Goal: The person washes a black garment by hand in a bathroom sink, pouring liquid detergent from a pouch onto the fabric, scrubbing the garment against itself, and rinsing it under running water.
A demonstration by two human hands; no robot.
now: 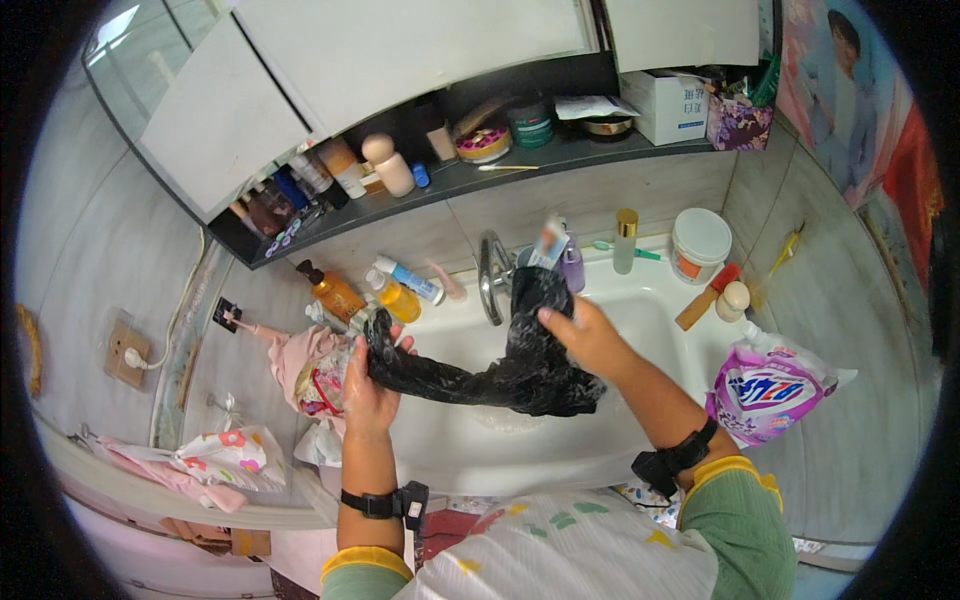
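Observation:
A wet black cloth garment (480, 379) with soap suds on it stretches between my two hands over the white sink basin (442, 450). My left hand (373, 379) grips its narrower end, fingers curled around the fabric. Near the tap, my right hand (577, 334) clasps the wider, bunched part, thumb on top. Some foam lies in the basin below the garment. The chrome tap (491, 277) stands just left of the raised cloth. Whether the cloth touches the tap or the basin, I cannot tell.
Along the sink's back left stand an amber pump bottle (334, 289), a yellow bottle (395, 298) and a tube (410, 279). On the right are a white tub (700, 244), a wooden-handled brush (705, 298) and a purple detergent pouch (772, 390). A shelf (457, 184) with toiletries juts out above.

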